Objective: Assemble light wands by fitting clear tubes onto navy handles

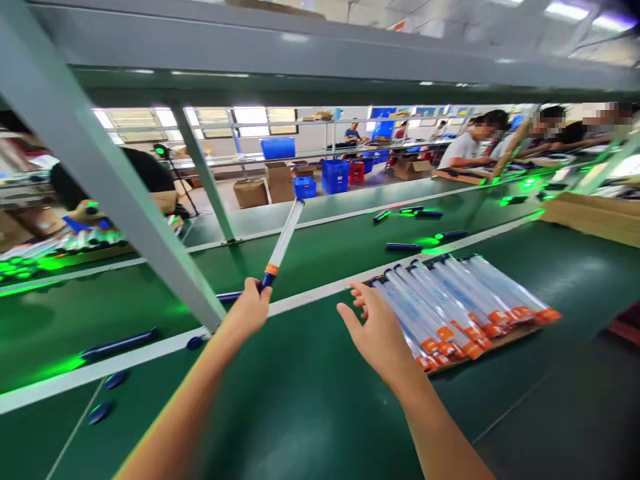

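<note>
My left hand (pixel 253 308) is closed around the dark blue end of a clear tube (pixel 286 241) with an orange band, which tilts up and to the right over the green belt. Just behind that hand, part of a dark blue stick (pixel 229 297) lies on the belt. My right hand (pixel 373 323) has its fingers apart and holds nothing. It is beside the left edge of a row of clear wrapped tubes (pixel 450 303) with orange ends, lying on a flat cardboard piece (pixel 515 337).
Dark blue sticks (pixel 120 345) lie on the green belt (pixel 320 267), some with green light. Dark blue caps (pixel 100 412) lie at the left. A slanted metal post (pixel 125 180) stands left of my hands. A cardboard box (pixel 590 217) is at the right; people (pixel 473 147) sit beyond.
</note>
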Available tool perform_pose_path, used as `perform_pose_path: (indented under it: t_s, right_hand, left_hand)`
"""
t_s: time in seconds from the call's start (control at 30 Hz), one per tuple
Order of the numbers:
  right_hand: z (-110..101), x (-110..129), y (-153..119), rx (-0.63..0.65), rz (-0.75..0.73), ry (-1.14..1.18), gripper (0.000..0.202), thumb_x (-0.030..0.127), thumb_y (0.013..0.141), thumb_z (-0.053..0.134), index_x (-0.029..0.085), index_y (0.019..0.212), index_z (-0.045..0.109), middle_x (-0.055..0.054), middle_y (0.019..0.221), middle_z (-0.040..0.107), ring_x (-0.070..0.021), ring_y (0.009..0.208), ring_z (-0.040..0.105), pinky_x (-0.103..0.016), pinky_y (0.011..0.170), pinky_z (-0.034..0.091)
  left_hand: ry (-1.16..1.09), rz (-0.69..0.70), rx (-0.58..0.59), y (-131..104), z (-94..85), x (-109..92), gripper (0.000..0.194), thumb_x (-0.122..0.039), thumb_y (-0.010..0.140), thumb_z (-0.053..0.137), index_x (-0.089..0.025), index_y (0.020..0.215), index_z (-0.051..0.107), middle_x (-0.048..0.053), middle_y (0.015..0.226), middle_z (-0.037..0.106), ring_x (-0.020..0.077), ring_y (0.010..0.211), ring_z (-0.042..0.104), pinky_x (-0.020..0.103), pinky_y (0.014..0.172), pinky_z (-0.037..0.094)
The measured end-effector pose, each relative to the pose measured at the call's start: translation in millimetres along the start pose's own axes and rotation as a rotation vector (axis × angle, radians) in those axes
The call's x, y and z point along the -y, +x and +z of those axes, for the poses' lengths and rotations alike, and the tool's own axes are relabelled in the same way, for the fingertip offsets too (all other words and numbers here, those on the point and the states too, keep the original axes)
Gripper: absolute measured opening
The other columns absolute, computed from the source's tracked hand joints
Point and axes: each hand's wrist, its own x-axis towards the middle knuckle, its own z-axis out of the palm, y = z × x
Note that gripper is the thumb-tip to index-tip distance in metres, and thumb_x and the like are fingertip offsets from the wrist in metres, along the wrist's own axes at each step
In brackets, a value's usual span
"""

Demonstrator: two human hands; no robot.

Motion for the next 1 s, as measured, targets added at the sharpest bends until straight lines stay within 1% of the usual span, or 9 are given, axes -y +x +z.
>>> perform_pose_path:
  t_s: [0.13, 0.3, 0.4, 0.53, 0.63, 0.7, 0.8, 0.9, 1.0]
  right_hand:
    - [-66.4, -65.0, 14.0, -0.139, -0.016, -0.680, 0.026, 0.023, 0.095, 0.054, 0.011, 0.115, 0.065, -0.019, 0.112, 0.067, -0.0351, 0.106, 0.059, -0.050, 0.093, 0.046]
    - [-89.7, -106.3, 20.2, 0.069, 0.083, -0.966, 0.012, 0.013, 0.090, 0.059, 0.014, 0.094, 0.070, -0.015, 0.093, 0.069, -0.0342, 0.091, 0.062, -0.046, 0.079, 0.048]
    - [-86.9, -112.1, 22.2, 0.110, 0.119, -0.904, 0.016, 0.010, 0.088, 0.056, 0.014, 0.095, 0.070, -0.014, 0.093, 0.068, -0.0331, 0.091, 0.062, -0.046, 0.078, 0.049]
    - [-106.1, -117.0, 22.8, -0.016, 0.246, -0.522, 0.031, 0.030, 0.089, 0.059, 0.020, 0.117, 0.068, -0.013, 0.114, 0.067, -0.0332, 0.107, 0.061, -0.048, 0.090, 0.049]
    - [-126.6, -117.3, 25.8, -0.095, 0.430, 0.038, 0.041, 0.045, 0.086, 0.066, 0.026, 0.122, 0.067, -0.009, 0.109, 0.069, -0.0283, 0.102, 0.064, -0.041, 0.088, 0.053]
    - [-132.8, -115.1, 28.6, -0.130, 0.535, 0.482, 0.044, 0.050, 0.085, 0.069, 0.026, 0.122, 0.066, -0.006, 0.090, 0.070, -0.0227, 0.083, 0.065, -0.034, 0.073, 0.055]
    - [-130.5, -110.6, 32.1, -0.083, 0.584, 0.981, 0.045, 0.046, 0.086, 0.069, 0.026, 0.126, 0.062, -0.004, 0.083, 0.068, -0.0175, 0.071, 0.064, -0.029, 0.065, 0.055]
    - [-121.7, -102.6, 33.3, 0.015, 0.597, 1.192, 0.043, 0.034, 0.085, 0.073, 0.029, 0.126, 0.059, -0.003, 0.093, 0.070, -0.0183, 0.081, 0.068, -0.031, 0.070, 0.058]
    - [-107.9, -85.3, 32.7, -0.019, 0.625, 1.273, 0.038, 0.023, 0.076, 0.081, 0.028, 0.109, 0.063, 0.001, 0.099, 0.070, -0.0199, 0.088, 0.071, -0.033, 0.073, 0.060]
  left_hand:
    - [0.271, -0.068, -0.055, 106.9, 1.9, -22.6, 0.035, -0.034, 0.096, 0.059, -0.016, 0.125, 0.057, 0.011, 0.125, 0.062, 0.0259, 0.111, 0.061, 0.050, 0.096, 0.051]
    - [0.452, 0.151, -0.010, 172.3, 51.2, -81.7, 0.038, -0.033, 0.094, 0.064, -0.017, 0.128, 0.059, 0.012, 0.136, 0.057, 0.0291, 0.122, 0.056, 0.055, 0.102, 0.047]
    - [0.430, 0.470, 0.107, 192.9, 122.3, -143.5, 0.041, -0.033, 0.094, 0.063, -0.019, 0.132, 0.057, 0.011, 0.140, 0.055, 0.0288, 0.124, 0.056, 0.054, 0.103, 0.048]
    - [0.326, 0.760, 0.224, 203.1, 221.1, -213.6, 0.048, -0.034, 0.095, 0.062, -0.021, 0.140, 0.051, 0.012, 0.149, 0.047, 0.0315, 0.131, 0.050, 0.058, 0.108, 0.043]
    - [0.261, 0.835, 0.269, 202.4, 260.4, -237.9, 0.049, -0.034, 0.095, 0.062, -0.021, 0.140, 0.051, 0.012, 0.150, 0.046, 0.0322, 0.134, 0.048, 0.059, 0.110, 0.040]
    - [0.237, 0.833, 0.297, 199.9, 265.3, -240.0, 0.045, -0.034, 0.094, 0.063, -0.020, 0.136, 0.055, 0.012, 0.145, 0.051, 0.0311, 0.130, 0.051, 0.058, 0.108, 0.042]
    - [0.201, 0.773, 0.313, 193.2, 244.6, -226.7, 0.036, -0.034, 0.094, 0.064, -0.017, 0.125, 0.061, 0.010, 0.133, 0.059, 0.0278, 0.121, 0.058, 0.053, 0.102, 0.048]
    - [0.114, 0.660, 0.264, 175.5, 196.7, -199.5, 0.033, -0.033, 0.094, 0.063, -0.016, 0.122, 0.061, 0.010, 0.129, 0.061, 0.0262, 0.115, 0.060, 0.050, 0.098, 0.051]
    - [-0.046, 0.529, 0.241, 129.1, 135.8, -159.2, 0.032, -0.026, 0.096, 0.054, -0.015, 0.126, 0.051, 0.011, 0.121, 0.062, 0.0233, 0.103, 0.065, 0.045, 0.089, 0.055]
